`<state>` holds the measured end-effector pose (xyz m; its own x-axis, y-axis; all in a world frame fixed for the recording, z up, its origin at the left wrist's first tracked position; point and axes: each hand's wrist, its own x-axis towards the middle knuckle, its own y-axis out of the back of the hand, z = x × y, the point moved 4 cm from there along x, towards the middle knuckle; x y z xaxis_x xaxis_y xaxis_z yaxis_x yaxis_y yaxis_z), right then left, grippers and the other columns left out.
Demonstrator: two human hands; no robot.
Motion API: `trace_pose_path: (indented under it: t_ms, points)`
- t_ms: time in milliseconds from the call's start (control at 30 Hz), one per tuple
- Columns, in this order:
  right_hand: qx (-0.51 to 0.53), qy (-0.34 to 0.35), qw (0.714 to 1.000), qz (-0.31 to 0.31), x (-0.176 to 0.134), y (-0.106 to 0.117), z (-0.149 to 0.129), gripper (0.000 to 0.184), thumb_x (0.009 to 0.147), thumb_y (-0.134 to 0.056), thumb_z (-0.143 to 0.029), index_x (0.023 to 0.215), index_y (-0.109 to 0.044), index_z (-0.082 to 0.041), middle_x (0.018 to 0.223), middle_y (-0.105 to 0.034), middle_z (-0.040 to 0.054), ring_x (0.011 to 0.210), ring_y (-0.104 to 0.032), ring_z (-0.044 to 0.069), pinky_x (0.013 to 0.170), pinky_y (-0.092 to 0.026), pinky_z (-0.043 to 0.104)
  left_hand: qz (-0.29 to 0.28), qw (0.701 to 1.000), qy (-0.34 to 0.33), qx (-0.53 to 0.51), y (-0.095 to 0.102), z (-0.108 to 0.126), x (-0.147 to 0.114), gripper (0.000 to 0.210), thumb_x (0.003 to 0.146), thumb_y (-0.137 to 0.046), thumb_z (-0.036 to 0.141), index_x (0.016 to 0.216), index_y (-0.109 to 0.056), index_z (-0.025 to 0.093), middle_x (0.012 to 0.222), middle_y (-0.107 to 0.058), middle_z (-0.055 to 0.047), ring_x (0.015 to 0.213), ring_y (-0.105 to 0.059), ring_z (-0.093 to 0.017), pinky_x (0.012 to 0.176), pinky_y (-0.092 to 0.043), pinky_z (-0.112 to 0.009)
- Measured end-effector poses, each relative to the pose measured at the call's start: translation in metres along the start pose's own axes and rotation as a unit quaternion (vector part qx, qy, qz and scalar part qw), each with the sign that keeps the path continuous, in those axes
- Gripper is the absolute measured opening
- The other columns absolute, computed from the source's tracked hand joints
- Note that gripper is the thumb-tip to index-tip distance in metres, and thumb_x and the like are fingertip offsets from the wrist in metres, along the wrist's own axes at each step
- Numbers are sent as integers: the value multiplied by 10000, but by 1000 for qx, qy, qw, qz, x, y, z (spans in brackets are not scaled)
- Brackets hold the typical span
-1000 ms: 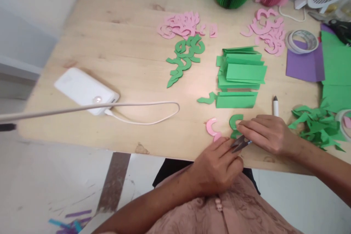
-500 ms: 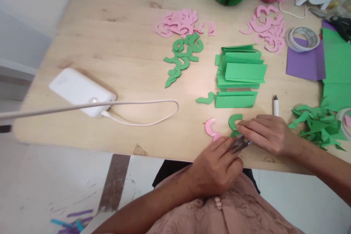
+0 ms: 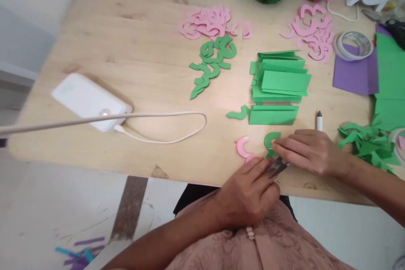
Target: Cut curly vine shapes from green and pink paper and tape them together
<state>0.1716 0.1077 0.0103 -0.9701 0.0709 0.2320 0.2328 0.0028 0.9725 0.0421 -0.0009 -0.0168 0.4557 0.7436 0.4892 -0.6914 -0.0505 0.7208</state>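
At the table's front edge, my right hand is closed on a pair of scissors; their metal blades show between my hands, and the handles are hidden. A curved green paper cutout lies at my right fingertips, its lower end partly covered. My left hand is closed beside the blades, its fingertips close to the cutout's lower end; what it grips is hidden. A curved pink paper cutout touches or nearly touches my left fingers. Folded green paper strips lie just beyond, with a wavy green piece alongside.
Pink cutouts lie in a left pile and a right pile, with green cutouts between. A white power bank trails a cable. Rightward are a marker, tape rolls, purple paper and green scraps.
The view has shifted slightly. My hands and the scissors keep nearly the same pose, and the paper pieces have not visibly moved on the table.
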Motion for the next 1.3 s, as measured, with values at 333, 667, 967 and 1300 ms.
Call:
trace_pose_path:
  t_ms: [333, 667, 967, 1300]
  points:
    - [28, 3, 1000, -7, 2, 0, 3, 200, 956, -395, -78, 1055, -555, -146, 885, -675, 60, 675, -583, 142, 620, -451, 306, -10, 1000, 8, -5, 0, 0, 1, 198, 897, -458, 111, 799, -630, 116, 1027, -710, -118, 1193, -565, -301, 1082, -389, -464]
    - [23, 8, 1000, -13, 0, -1, 4, 187, 960, -404, -94, 1056, -556, -143, 898, -683, 63, 661, -573, 136, 604, -435, 295, -14, 1000, 2, -4, 0, 0, 1, 195, 896, -454, 107, 796, -621, 114, 996, -709, -116, 1189, -565, -306, 1079, -392, -468]
    - [21, 11, 1000, -13, 1, 0, 3, 199, 967, -387, -110, 1077, -553, -126, 889, -688, 71, 677, -589, 145, 613, -447, 303, -2, 1000, 0, 0, -2, -1, -1, 178, 897, -464, 125, 795, -609, 122, 1042, -700, -114, 1167, -577, -292, 1063, -408, -467]
    - [4, -6, 999, -35, -3, 2, 1, 252, 966, -361, -85, 1135, -547, -105, 971, -700, 101, 656, -582, 144, 578, -427, 302, 2, 1000, 2, 2, -2, 1, -1, 163, 889, -472, 108, 791, -602, 116, 1116, -682, -134, 1169, -575, -289, 1069, -395, -472]
